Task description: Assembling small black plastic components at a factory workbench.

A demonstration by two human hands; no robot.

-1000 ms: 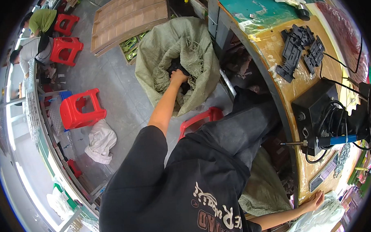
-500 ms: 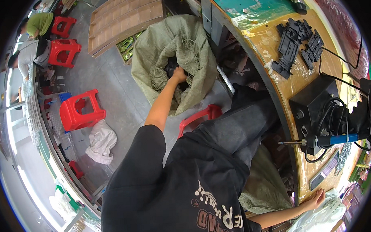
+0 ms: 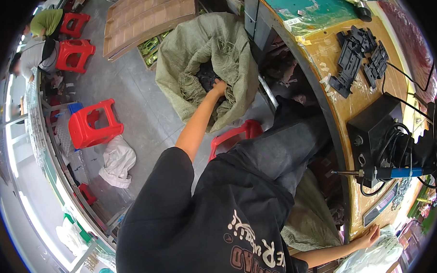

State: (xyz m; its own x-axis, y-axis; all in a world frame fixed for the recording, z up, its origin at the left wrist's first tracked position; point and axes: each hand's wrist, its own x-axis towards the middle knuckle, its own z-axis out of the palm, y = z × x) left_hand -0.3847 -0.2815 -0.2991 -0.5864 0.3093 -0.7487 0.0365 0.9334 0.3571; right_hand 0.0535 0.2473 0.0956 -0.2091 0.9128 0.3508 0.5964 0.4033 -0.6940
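Observation:
My left hand [image 3: 219, 88] reaches into the mouth of a large woven sack [image 3: 177, 56] standing on the floor. Dark plastic parts [image 3: 206, 75] show inside, right beside my fingertips. Folds and parts partly hide those fingers, so I cannot tell whether they grip anything. At the lower right, my right hand [image 3: 371, 235] rests by the bench edge, next to a clear plastic bag [image 3: 372, 258]. Its fingers are loosely bent and apart, with nothing seen in them. Farther up the bench lie black moulded plastic parts [image 3: 351, 55].
The wooden bench [image 3: 316, 51] carries a black box [image 3: 372, 131], a blue-handled soldering iron [image 3: 393, 172] and a phone-like slab [image 3: 380, 205]. Red stools [image 3: 95, 124] stand on the floor at left, near a white cloth [image 3: 118, 161]. A divided wooden tray [image 3: 149, 21] lies behind the sack. Two people sit far left.
My left hand has shifted slightly right within the sack's mouth, and more of the dark parts shows beside it. The whole view has moved a little. My right hand stays by the bag.

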